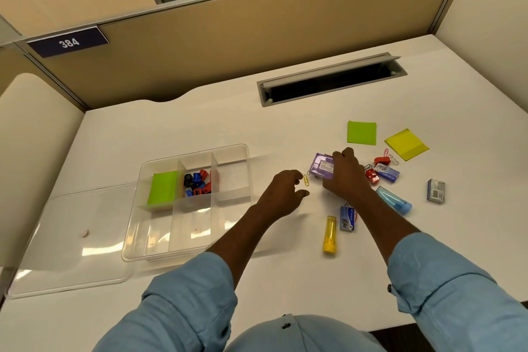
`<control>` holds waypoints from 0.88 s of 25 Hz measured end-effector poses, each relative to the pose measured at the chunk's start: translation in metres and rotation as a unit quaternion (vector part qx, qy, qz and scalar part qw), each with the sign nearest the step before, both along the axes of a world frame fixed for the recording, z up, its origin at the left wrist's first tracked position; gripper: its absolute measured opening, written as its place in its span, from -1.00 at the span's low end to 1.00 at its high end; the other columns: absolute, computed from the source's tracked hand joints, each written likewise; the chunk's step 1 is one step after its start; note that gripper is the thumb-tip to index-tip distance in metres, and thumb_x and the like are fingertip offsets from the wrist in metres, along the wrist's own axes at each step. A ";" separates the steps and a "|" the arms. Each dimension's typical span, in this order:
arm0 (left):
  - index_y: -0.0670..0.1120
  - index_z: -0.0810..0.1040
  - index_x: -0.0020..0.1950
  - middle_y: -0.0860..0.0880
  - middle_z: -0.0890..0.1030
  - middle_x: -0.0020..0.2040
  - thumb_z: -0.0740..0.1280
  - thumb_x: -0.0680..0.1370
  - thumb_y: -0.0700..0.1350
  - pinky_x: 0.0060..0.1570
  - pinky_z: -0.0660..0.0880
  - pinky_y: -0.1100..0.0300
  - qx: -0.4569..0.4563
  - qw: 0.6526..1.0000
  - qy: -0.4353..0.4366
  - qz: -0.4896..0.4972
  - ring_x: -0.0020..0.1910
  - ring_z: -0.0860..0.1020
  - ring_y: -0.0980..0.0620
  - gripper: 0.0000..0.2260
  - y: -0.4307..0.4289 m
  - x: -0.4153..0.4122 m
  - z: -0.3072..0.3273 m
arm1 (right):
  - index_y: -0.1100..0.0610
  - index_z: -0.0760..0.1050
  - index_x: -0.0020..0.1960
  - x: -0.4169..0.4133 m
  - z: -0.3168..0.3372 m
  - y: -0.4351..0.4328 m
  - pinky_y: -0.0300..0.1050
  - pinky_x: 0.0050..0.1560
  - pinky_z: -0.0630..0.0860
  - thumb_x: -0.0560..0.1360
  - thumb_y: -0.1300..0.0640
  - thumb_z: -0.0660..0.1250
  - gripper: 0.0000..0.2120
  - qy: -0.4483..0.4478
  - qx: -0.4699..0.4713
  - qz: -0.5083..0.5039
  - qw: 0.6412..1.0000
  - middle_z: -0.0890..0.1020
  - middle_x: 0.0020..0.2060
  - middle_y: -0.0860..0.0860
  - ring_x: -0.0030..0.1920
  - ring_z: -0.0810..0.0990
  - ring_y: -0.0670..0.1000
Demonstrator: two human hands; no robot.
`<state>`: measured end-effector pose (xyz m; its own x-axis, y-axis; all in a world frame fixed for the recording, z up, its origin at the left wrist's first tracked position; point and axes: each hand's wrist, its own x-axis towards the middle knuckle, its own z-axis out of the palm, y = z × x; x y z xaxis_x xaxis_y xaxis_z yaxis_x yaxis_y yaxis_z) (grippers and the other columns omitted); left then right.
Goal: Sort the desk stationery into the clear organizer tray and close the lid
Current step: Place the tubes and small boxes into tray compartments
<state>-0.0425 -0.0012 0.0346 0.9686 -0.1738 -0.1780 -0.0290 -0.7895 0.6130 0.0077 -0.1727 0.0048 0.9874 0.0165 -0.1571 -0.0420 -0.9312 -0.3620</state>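
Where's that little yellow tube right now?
In the head view, the yellow tube lies on the desk, right of the clear tray and just left of a small blue box.

Light blue shirt (300,334), rolled sleeves (185,303), dark buttons (389,288)

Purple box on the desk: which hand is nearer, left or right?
Right. The right hand rests on the purple box, fingers curled over it. The left hand hangs to the box's left, apart from it, by a gold paper clip.

Office cubicle: partition panels (228,46), desk no. plate (68,42).
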 end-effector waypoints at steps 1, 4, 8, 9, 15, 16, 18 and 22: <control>-0.19 0.47 0.24 -0.15 0.57 0.14 0.39 0.49 -0.09 0.07 0.43 0.15 -0.003 1.000 0.000 0.012 0.06 0.54 -0.09 -0.64 0.000 0.001 0.001 | 0.17 0.30 0.32 -0.002 0.002 0.002 0.00 0.11 0.52 0.31 -0.03 0.54 -0.29 -0.016 0.021 -0.007 1.000 0.39 0.22 0.15 0.19 0.47 0.10; -0.21 0.48 0.23 -0.16 0.58 0.13 0.33 0.53 -0.05 0.04 0.43 0.15 -0.041 0.996 0.002 0.077 0.07 0.55 -0.10 -0.66 -0.003 0.005 0.009 | 0.20 0.35 0.27 -0.005 0.010 0.011 -0.06 -0.02 0.55 0.31 -0.06 0.54 -0.33 -0.057 0.090 -0.019 0.994 0.42 0.15 0.16 0.12 0.52 0.09; -0.24 0.46 0.20 -0.22 0.60 0.09 0.25 0.57 0.02 0.03 0.55 0.00 -0.193 0.963 0.052 0.182 -0.05 0.61 -0.11 -0.63 -0.003 0.009 0.020 | 0.20 0.35 0.28 -0.011 0.024 0.028 -0.18 -0.12 0.50 0.31 -0.07 0.53 -0.32 -0.081 0.151 -0.020 0.985 0.42 0.13 0.16 0.11 0.52 0.07; -0.25 0.46 0.19 -0.24 0.61 0.07 0.26 0.57 0.02 0.00 0.56 -0.01 -0.244 0.945 0.069 0.208 -0.10 0.61 -0.09 -0.63 -0.002 0.008 0.023 | 0.20 0.34 0.29 -0.014 0.028 0.034 -0.21 -0.14 0.50 0.32 -0.07 0.53 -0.32 -0.084 0.156 -0.014 0.984 0.42 0.13 0.16 0.12 0.51 0.06; -0.24 0.53 0.06 -0.21 0.65 0.00 0.35 0.49 -0.19 -0.08 0.64 0.00 -0.346 0.878 0.047 0.326 -0.10 0.66 -0.14 -0.81 0.020 0.001 0.038 | 0.17 0.34 0.28 -0.033 0.049 0.072 -0.23 -0.17 0.44 0.35 -0.18 0.46 -0.33 -0.087 0.187 0.007 0.979 0.43 0.12 0.12 0.05 0.50 0.00; -0.22 0.53 0.04 -0.21 0.65 -0.02 0.37 0.47 -0.19 -0.09 0.64 0.00 -0.344 0.875 0.036 0.339 -0.12 0.66 -0.13 -0.81 0.027 -0.002 0.042 | 0.17 0.34 0.30 -0.036 0.053 0.080 -0.22 -0.14 0.46 0.36 -0.19 0.44 -0.33 -0.078 0.181 0.016 0.980 0.45 0.13 0.13 0.08 0.52 0.03; -0.21 0.53 0.01 -0.19 0.65 -0.03 0.41 0.45 -0.14 -0.11 0.64 0.01 -0.326 0.879 0.006 0.348 -0.15 0.66 -0.11 -0.79 0.045 -0.008 0.050 | 0.16 0.36 0.29 -0.042 0.061 0.098 -0.16 -0.08 0.51 0.40 -0.18 0.41 -0.39 -0.059 0.165 0.046 0.983 0.50 0.13 0.13 0.09 0.55 0.08; -0.19 0.57 -0.06 -0.14 0.66 -0.15 0.44 0.39 -0.13 -0.15 0.61 0.06 -0.277 0.891 -0.068 0.353 -0.18 0.64 -0.06 -0.80 0.080 -0.021 0.065 | 0.16 0.45 0.03 -0.055 0.080 0.144 -0.24 -0.33 0.38 0.51 -0.04 0.29 -0.73 -0.080 0.177 0.106 0.975 0.58 -0.14 0.05 -0.16 0.58 0.06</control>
